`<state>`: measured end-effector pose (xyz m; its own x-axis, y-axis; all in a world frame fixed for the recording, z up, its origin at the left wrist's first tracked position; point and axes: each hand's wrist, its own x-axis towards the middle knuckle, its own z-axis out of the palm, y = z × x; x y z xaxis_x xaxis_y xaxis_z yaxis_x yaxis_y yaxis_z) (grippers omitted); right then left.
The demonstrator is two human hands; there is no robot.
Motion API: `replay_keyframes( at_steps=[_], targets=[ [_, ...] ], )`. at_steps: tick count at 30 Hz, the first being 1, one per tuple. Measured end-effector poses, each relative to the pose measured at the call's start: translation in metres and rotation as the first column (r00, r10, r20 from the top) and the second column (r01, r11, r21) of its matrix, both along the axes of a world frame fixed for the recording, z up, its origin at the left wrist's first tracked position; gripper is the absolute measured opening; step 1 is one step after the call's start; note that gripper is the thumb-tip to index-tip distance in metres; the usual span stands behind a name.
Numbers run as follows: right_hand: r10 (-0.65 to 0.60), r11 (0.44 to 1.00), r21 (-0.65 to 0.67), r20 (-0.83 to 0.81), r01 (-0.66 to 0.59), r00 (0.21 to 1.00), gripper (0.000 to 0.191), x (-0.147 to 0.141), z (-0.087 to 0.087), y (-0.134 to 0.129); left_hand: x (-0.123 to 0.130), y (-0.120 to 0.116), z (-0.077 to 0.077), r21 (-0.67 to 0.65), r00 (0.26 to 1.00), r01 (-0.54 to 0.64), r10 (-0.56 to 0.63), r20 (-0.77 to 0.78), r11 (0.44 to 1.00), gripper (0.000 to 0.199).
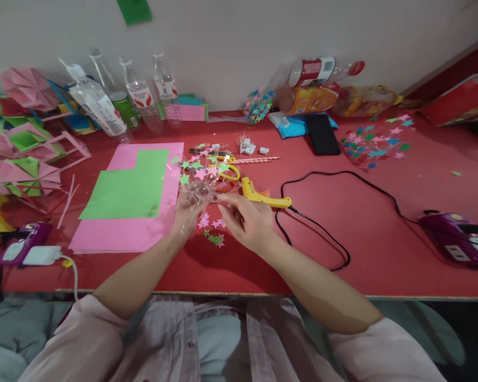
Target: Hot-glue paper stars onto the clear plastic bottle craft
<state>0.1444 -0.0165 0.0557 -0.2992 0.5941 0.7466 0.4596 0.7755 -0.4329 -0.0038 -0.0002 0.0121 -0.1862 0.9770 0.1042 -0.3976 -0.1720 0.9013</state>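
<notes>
My left hand is closed around a clear plastic bottle piece, its round base towards me. Pink and green paper stars are stuck on its splayed strips. At the right edge of this piece, my right hand pinches with thumb and forefinger; the exact contact is small and blurred. Loose pink and green stars lie on the red table below the hands. To the right rests a yellow glue gun. Yellow-handled scissors are partly hidden behind the plastic.
Green paper lies over pink sheets on the left. Clear bottles stand along the wall. A star-covered plastic piece, a black phone and a purple power strip are rightward. The glue gun's black cord loops across the table.
</notes>
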Motion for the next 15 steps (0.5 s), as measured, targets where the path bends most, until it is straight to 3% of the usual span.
replay_keyframes(
  at_steps=[4, 7, 15],
  targets=[
    [0.023, 1.0, 0.023, -0.051, -0.022, 0.998, 0.012, 0.001, 0.0033, -0.0037, 0.0005, -0.0012, 0.005, 0.023, 1.0, 0.003, -0.003, -0.009, 1.0, 0.033],
    [0.077, 0.995, -0.053, -0.056, -0.08, 0.995, 0.006, 0.0013, 0.0043, -0.0068, 0.0013, -0.0013, 0.0072, 0.017, 1.0, -0.008, 0.008, -0.028, 1.0, 0.033],
    [0.093, 0.991, -0.096, 0.039, -0.089, 0.995, 0.002, -0.0028, -0.0006, -0.0061, 0.0014, -0.0016, 0.0103, 0.014, 0.998, -0.026, 0.027, -0.065, 1.0, 0.034]
  ],
)
